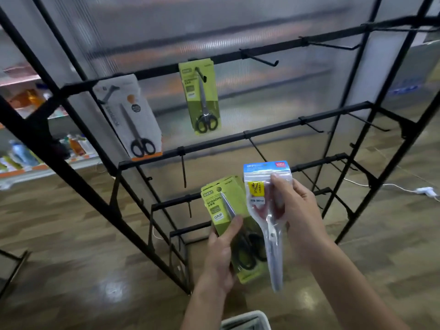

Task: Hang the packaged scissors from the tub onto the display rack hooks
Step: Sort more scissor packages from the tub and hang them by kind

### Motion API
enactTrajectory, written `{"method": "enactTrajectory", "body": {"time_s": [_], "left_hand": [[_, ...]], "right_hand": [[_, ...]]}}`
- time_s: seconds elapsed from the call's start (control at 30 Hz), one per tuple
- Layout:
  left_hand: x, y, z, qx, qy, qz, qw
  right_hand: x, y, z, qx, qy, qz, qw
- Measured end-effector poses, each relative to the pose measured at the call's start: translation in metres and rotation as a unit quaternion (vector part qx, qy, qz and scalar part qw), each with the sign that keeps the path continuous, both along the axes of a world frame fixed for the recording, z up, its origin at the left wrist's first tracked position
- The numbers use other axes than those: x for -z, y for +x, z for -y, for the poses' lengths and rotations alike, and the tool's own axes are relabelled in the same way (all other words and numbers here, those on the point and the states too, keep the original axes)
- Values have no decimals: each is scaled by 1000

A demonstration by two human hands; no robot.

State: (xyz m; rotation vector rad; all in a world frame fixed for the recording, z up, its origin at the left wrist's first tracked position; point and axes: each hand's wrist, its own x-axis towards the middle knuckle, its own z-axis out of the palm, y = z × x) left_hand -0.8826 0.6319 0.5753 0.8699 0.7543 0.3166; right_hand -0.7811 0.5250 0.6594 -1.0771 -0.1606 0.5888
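Head view, the only one. In the lower centre of the frame the left hand (pixel 220 256) grips a small stack of green carded scissors (pixel 229 210), thumb pressed across the front card. Just right of it the right hand (pixel 295 210) pinches a clear bagged pair with a blue header (pixel 264 186), fingers wrapped round its middle, header uppermost. At the bottom edge a sliver of the white tub (pixel 245 320) shows; what it holds is hidden.

On the black display rack (pixel 238 57), two packs already hang from the top bar: a white-and-orange card (pixel 133 115) at left centre and a green card (pixel 202 98) at upper centre. To the right of them a bare hook (pixel 262 60) juts out, with more free hooks further right and on the lower bars.

The step in hand looks like hanging the bagged pair. To do it well, I would shift the pinch up near the header so the floppy bag does not fold, turn the hang hole square to the hook tip (the hole itself is too blurred to make out), then slide it past the upturned end. The green stack should probably stay low and out of the way.
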Motion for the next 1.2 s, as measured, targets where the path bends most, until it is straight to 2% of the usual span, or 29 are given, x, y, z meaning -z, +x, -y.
{"method": "enactTrajectory", "body": {"time_s": [0.07,0.3,0.6,0.83,1.03,1.2], "left_hand": [[-3,10,5,-14,-2,-4,1000],[-8,38,18,-41,-14,-10,999],[-14,64,38,-63,10,-28,998],[-14,73,47,-88,20,-61,994],[-12,78,41,-132,9,-39,990],[-15,87,34,-124,12,-37,991]], "right_hand": [[-9,16,6,-4,6,6,1000],[-40,64,24,-22,3,113,993],[-84,125,10,-34,4,205,978],[-98,160,-28,-41,24,204,978],[-101,173,-44,-11,47,164,985],[-97,177,-49,-5,48,162,986]]}}
